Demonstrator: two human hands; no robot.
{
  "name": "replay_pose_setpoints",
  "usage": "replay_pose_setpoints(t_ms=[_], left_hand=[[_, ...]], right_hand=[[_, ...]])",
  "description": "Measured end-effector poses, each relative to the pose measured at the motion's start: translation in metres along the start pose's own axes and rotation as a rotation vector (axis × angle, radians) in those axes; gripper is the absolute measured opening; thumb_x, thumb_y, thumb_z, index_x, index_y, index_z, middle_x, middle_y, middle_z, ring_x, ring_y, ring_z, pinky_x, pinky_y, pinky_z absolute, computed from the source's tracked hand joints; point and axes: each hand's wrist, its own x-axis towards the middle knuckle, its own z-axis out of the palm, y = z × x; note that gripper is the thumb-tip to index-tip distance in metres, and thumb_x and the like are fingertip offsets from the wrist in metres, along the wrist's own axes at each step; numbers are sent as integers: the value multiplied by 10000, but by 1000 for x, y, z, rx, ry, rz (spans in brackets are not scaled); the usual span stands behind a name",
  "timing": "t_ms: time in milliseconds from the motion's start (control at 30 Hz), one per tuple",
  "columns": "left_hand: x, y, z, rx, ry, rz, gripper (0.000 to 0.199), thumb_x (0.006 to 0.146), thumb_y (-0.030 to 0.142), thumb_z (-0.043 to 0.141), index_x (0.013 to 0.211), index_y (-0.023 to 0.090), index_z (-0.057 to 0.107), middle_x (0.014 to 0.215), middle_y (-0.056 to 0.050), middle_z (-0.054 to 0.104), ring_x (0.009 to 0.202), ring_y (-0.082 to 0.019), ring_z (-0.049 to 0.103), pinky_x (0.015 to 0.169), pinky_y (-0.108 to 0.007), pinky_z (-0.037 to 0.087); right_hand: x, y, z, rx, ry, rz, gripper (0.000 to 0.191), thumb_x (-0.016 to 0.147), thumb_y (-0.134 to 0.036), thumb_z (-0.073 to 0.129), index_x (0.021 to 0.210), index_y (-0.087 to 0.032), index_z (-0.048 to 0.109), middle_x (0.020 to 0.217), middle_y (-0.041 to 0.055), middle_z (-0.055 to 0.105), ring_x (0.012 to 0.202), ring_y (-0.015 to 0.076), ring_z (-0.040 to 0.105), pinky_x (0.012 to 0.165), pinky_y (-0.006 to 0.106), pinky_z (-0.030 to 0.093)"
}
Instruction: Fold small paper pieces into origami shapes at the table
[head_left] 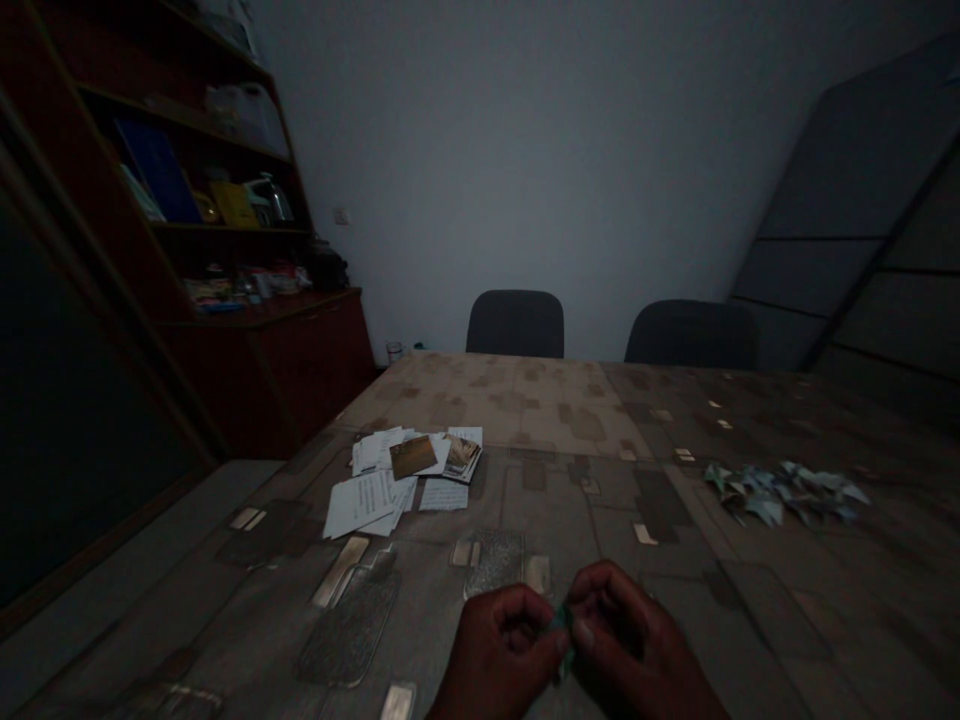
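Observation:
Near the front edge of the patterned table, my left hand (501, 650) and my right hand (637, 640) meet, both with thumb and fingers pinched together. Between them is a small green piece of folded paper (562, 630), gripped from both sides. The fingers cover most of it, so its full shape is hidden. Off to the right lies a loose heap of folded paper pieces (784, 492), pale green and whitish with pointed corners; neither hand touches it.
Printed sheets and picture cards (412, 456) lie spread on the table's left side. Two dark chairs (515, 322) stand beyond the tablecloth-covered table (525, 385), before a plain wall. A red-brown shelf cabinet (315, 345) is at left. The room is dim.

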Motion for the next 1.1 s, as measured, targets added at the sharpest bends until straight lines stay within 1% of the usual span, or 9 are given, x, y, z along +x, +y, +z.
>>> replay_pose_setpoints(t_ms=[167,267,367,533,633,733,833,967,1100], left_hand=[[-1,-2,-5,175,-1,164,135,670,199,659,554,144,618,559,4,579,549,-126,507,541,-208,375],[0,-5,-8,196,-71,236,153,703,216,660,570,142,637,572,-9,595,563,-137,525,558,-216,385],[2,-9,-9,186,-81,286,166,720,214,655,571,143,638,574,-13,595,571,-143,536,567,-219,394],[2,-16,-11,226,-110,270,132,709,186,658,587,140,640,583,-16,598,581,-150,553,577,-222,399],[3,-18,-11,216,-155,314,137,714,206,668,595,140,652,591,-23,607,596,-157,560,593,-230,401],[4,-16,-9,194,-158,343,165,719,231,665,579,144,652,583,-27,606,587,-156,550,590,-235,396],[4,-15,-8,162,-152,323,171,711,245,684,575,149,648,587,-28,609,590,-157,554,587,-232,401],[3,-16,-7,65,-75,246,190,714,280,702,585,152,647,587,-17,604,583,-150,548,579,-224,408],[4,-19,-8,6,-6,213,225,713,309,715,582,144,639,585,-10,579,581,-140,510,567,-222,385]], right_hand=[[1,-5,-3,-115,-26,-54,398,816,-591,623,725,-204,593,645,-37,478,630,158,457,586,263,363],[1,-5,-4,-106,-34,-55,432,823,-618,603,709,-202,580,646,-37,469,627,155,444,576,253,350],[1,-4,-4,-90,-54,-25,448,815,-633,609,710,-200,566,633,-43,457,622,150,432,578,249,338],[0,-8,-2,-110,-40,-59,444,820,-639,599,721,-206,574,642,-34,475,619,155,441,574,253,353],[-1,-9,0,-152,-22,-94,435,857,-608,567,686,-208,549,645,-30,475,629,157,443,581,254,351],[-1,-5,-1,-134,-20,-77,427,870,-603,553,707,-209,536,654,-34,461,639,156,439,584,251,351],[2,-1,-5,-79,-69,-35,428,865,-611,562,730,-205,544,669,-30,470,654,159,449,603,258,370],[4,-1,-9,-65,-65,-2,441,887,-614,529,757,-197,588,678,-12,514,676,172,487,623,272,396],[5,-3,-7,-107,-104,13,481,835,-659,569,706,-195,577,625,-32,473,611,149,445,551,244,353]])
